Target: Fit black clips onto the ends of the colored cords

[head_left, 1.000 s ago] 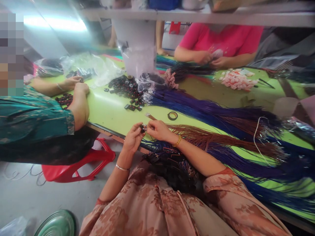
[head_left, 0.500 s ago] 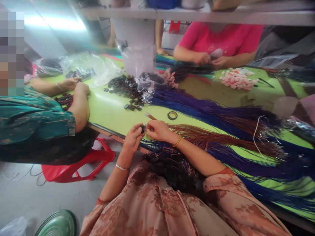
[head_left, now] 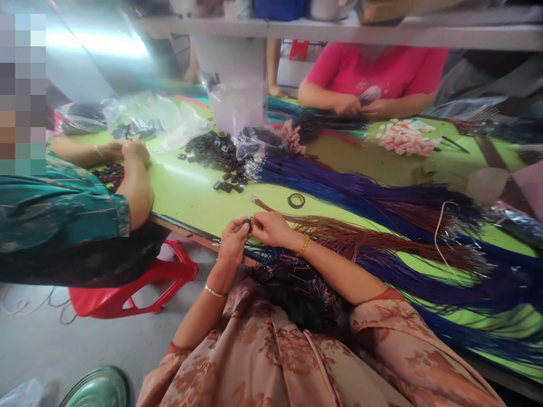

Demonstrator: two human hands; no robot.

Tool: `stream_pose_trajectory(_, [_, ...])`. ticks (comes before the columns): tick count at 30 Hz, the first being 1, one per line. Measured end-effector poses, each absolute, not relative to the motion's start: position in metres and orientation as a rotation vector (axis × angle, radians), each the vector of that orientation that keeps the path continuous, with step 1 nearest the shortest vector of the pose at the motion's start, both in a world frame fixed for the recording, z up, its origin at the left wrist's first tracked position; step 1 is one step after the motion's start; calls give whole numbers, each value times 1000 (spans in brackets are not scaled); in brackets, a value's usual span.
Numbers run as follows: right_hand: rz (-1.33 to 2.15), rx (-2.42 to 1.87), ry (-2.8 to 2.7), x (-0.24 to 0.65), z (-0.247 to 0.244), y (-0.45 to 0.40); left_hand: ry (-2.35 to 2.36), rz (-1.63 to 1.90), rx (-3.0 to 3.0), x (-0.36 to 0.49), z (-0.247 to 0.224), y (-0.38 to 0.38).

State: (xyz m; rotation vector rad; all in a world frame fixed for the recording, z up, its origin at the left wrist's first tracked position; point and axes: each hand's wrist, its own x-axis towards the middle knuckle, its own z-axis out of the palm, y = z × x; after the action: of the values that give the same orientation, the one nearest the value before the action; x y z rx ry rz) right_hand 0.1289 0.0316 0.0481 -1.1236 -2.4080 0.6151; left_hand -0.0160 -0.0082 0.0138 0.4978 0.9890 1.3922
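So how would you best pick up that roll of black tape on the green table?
I'd come from above and pinch the ring of the black tape roll, one finger in its hole, thumb outside. It lies flat with the hole facing up, and brown wires run along its near side, so a low approach might catch them.

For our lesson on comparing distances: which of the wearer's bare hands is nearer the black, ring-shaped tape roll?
Right. The right hand is below and left of the tape roll in view; the left hand is farther left and slightly lower.
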Motion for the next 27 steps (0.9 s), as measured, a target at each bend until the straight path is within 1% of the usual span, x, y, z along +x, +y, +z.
stream_pose_trajectory(4, [691,-1178,-2338,138,50,51,1021,1377,502,-19,14,-4])
stream_pose_trajectory(8, [553,-1584,-2308,150,47,80,1015,1356,491,-23,10,1])
stream_pose_trajectory(11, [505,-1714,-2388,152,38,90,1005,1342,473,-23,7,3])
stream_pose_trajectory(15, [449,-1727,-2427,152,34,90,994,1350,454,-22,4,3])
stream_pose_trajectory(20, [364,-1746,-2411,153,44,88,992,1346,455,-23,0,3])
stream_pose_trajectory(23, [426,-1675,-2340,149,50,90,982,1350,462,-23,-1,3])
stream_pose_trajectory(27, [567,-1481,-2258,137,54,95,967,1355,455,-21,-1,2])
